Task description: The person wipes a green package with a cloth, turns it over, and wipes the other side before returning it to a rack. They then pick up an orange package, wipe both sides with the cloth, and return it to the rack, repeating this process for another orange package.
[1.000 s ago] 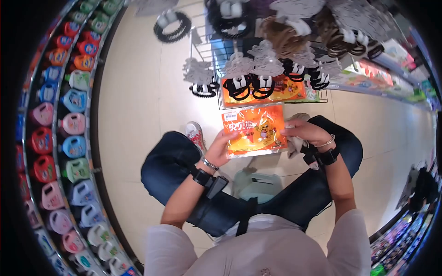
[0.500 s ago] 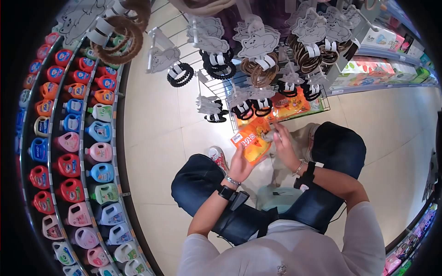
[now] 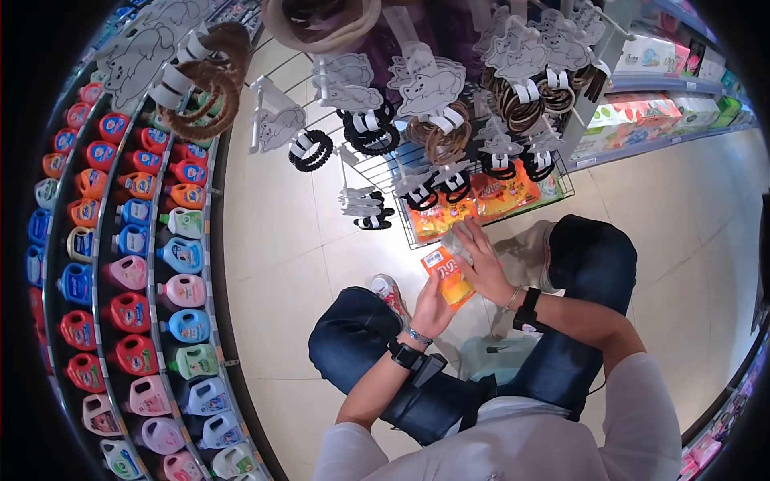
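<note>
An orange packet [image 3: 451, 286] with a white label at its upper left corner is held in front of my knees. My left hand [image 3: 433, 309] grips its lower left edge, fingers partly hidden behind it. Across its upper right part lies my right hand [image 3: 484, 260], with a small greyish cloth or wad [image 3: 455, 240] under its fingers. Just beyond, similar orange packets [image 3: 437, 220] rest in the bottom of a wire rack [image 3: 489, 218].
Hair ties on cards [image 3: 433, 84] hang from the rack above. Shelves of detergent bottles [image 3: 132, 309] curve along the left. Packaged goods [image 3: 634, 116] fill shelves at the upper right. A pale green stool [image 3: 493, 358] is between my legs.
The held packet and both hands have shifted slightly right and down in view. My right hand now lies flatter over the packet, covering more of it.
</note>
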Action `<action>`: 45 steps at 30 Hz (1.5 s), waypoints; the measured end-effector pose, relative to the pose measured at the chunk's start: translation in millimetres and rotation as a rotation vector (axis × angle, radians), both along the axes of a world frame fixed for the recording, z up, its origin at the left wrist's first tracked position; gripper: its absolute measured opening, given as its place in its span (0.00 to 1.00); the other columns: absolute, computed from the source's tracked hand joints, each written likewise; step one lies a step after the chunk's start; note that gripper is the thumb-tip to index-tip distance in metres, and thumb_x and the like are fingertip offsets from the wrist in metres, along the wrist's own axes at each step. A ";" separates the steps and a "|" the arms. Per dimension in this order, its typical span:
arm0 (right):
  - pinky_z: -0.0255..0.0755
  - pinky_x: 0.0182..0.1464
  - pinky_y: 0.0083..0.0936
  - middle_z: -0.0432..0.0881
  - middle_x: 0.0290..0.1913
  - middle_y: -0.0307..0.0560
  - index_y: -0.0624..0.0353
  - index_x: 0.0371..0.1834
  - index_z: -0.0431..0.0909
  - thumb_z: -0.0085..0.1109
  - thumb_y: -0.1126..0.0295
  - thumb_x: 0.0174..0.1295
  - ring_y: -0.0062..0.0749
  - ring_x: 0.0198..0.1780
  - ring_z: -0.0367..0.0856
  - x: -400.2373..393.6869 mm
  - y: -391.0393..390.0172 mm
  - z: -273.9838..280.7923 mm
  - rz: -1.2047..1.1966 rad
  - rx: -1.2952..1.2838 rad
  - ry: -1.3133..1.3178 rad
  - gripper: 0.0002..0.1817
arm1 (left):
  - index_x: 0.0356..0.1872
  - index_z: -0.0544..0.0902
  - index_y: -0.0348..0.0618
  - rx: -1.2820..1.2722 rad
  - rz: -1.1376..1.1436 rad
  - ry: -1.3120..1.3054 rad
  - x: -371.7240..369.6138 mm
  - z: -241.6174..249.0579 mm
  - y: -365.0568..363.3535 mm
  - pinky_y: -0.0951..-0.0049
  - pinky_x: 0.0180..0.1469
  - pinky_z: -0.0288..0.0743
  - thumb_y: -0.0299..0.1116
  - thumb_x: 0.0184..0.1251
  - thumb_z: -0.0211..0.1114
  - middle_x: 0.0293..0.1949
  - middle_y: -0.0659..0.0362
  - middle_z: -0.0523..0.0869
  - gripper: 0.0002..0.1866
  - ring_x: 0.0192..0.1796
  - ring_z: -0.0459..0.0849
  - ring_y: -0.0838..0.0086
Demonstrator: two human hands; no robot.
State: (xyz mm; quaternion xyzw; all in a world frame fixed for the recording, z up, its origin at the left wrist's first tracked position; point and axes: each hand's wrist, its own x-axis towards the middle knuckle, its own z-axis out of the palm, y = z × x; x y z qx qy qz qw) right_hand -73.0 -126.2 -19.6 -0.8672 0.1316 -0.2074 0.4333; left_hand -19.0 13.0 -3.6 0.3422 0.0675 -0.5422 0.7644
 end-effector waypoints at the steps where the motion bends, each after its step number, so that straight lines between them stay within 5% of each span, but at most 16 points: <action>1: 0.42 0.69 0.34 0.52 0.68 0.56 0.60 0.65 0.57 0.44 0.66 0.64 0.47 0.71 0.45 0.3 3.6 -3.7 0.009 -0.006 0.000 0.26 | 0.64 0.58 0.47 -0.006 0.009 0.000 1.5 -3.2 0.9 0.58 0.66 0.55 0.49 0.71 0.38 0.63 0.56 0.65 0.25 0.65 0.63 0.64; 8: 0.40 0.69 0.43 0.51 0.69 0.55 0.59 0.65 0.57 0.48 0.69 0.60 0.52 0.70 0.45 -17.3 45.6 16.0 0.175 0.045 -0.051 0.28 | 0.63 0.59 0.48 0.055 0.055 -0.033 6.2 -13.9 2.6 0.60 0.66 0.56 0.50 0.71 0.39 0.63 0.57 0.65 0.25 0.64 0.64 0.66; 11: 0.40 0.69 0.42 0.51 0.69 0.55 0.60 0.65 0.56 0.47 0.69 0.60 0.51 0.70 0.46 -2.7 19.2 15.1 0.171 -0.196 0.036 0.28 | 0.63 0.59 0.47 -0.067 0.043 0.028 11.0 -11.3 1.9 0.62 0.65 0.58 0.50 0.71 0.39 0.62 0.58 0.66 0.26 0.63 0.65 0.67; 14: 0.42 0.69 0.40 0.51 0.69 0.55 0.62 0.65 0.56 0.47 0.69 0.60 0.50 0.70 0.47 14.5 -11.0 -5.2 0.010 -0.257 -0.003 0.28 | 0.63 0.59 0.44 -0.174 0.017 0.021 10.3 7.4 -3.1 0.64 0.65 0.59 0.50 0.71 0.38 0.61 0.58 0.67 0.26 0.62 0.66 0.67; 16: 0.44 0.68 0.35 0.57 0.67 0.55 0.63 0.65 0.57 0.42 0.70 0.64 0.49 0.69 0.50 17.9 -20.3 -14.6 -0.156 -0.071 -0.030 0.25 | 0.62 0.60 0.43 -0.136 0.006 0.014 6.6 7.6 -3.6 0.64 0.65 0.59 0.49 0.71 0.38 0.60 0.58 0.68 0.26 0.62 0.67 0.67; 21: 0.43 0.69 0.35 0.49 0.69 0.58 0.62 0.66 0.54 0.44 0.73 0.61 0.49 0.71 0.45 -13.2 24.5 3.7 0.025 0.177 0.027 0.27 | 0.63 0.59 0.43 -0.115 0.005 0.019 2.7 -11.0 -1.9 0.62 0.66 0.56 0.50 0.71 0.39 0.62 0.56 0.66 0.27 0.64 0.64 0.66; 25: 0.43 0.69 0.39 0.48 0.69 0.58 0.60 0.66 0.54 0.45 0.74 0.60 0.49 0.71 0.44 -31.0 50.0 16.1 0.273 0.027 0.002 0.29 | 0.63 0.60 0.44 0.092 0.000 0.148 9.2 0.5 -0.1 0.62 0.67 0.54 0.50 0.71 0.39 0.63 0.56 0.65 0.26 0.65 0.64 0.66; 27: 0.41 0.68 0.43 0.49 0.69 0.58 0.59 0.67 0.52 0.47 0.73 0.58 0.49 0.71 0.45 -27.5 44.5 22.3 0.252 -0.126 0.061 0.31 | 0.63 0.60 0.45 -0.012 0.026 0.103 6.8 2.2 -4.7 0.62 0.67 0.54 0.50 0.71 0.38 0.63 0.56 0.65 0.26 0.65 0.64 0.66; 30: 0.40 0.68 0.45 0.49 0.69 0.58 0.59 0.67 0.51 0.47 0.74 0.57 0.51 0.70 0.46 -3.7 17.4 5.6 0.088 -0.026 -0.005 0.32 | 0.63 0.60 0.46 -0.124 0.037 0.086 7.5 -6.6 -5.5 0.62 0.67 0.54 0.50 0.71 0.38 0.63 0.57 0.65 0.26 0.65 0.63 0.66; 34: 0.41 0.69 0.40 0.52 0.68 0.57 0.60 0.67 0.53 0.45 0.73 0.60 0.49 0.71 0.45 -1.9 14.6 6.6 -0.024 -0.011 -0.051 0.29 | 0.64 0.59 0.48 -0.162 -0.022 0.080 6.2 -13.7 -6.4 0.63 0.67 0.54 0.51 0.71 0.37 0.64 0.58 0.64 0.26 0.65 0.63 0.67; 40: 0.40 0.69 0.38 0.45 0.70 0.56 0.59 0.68 0.49 0.45 0.71 0.61 0.48 0.72 0.41 -29.3 53.1 13.3 0.160 0.109 0.017 0.31 | 0.64 0.58 0.48 0.048 -0.015 0.069 -1.0 -1.8 -7.5 0.65 0.66 0.55 0.53 0.70 0.38 0.63 0.59 0.65 0.28 0.64 0.64 0.68; 41: 0.40 0.69 0.38 0.45 0.70 0.57 0.59 0.68 0.49 0.44 0.71 0.61 0.47 0.72 0.41 -20.9 41.0 9.0 0.101 0.062 0.045 0.31 | 0.64 0.58 0.48 -0.174 -0.020 0.077 -2.4 0.4 -12.4 0.65 0.66 0.56 0.52 0.70 0.38 0.62 0.59 0.65 0.28 0.64 0.65 0.69; 45: 0.39 0.69 0.41 0.50 0.68 0.60 0.62 0.67 0.52 0.44 0.72 0.61 0.49 0.71 0.42 7.2 4.7 3.0 -0.119 0.077 -0.016 0.29 | 0.63 0.59 0.46 -0.106 0.015 0.060 -10.9 -2.9 -16.4 0.63 0.66 0.56 0.51 0.70 0.39 0.62 0.58 0.67 0.27 0.64 0.65 0.68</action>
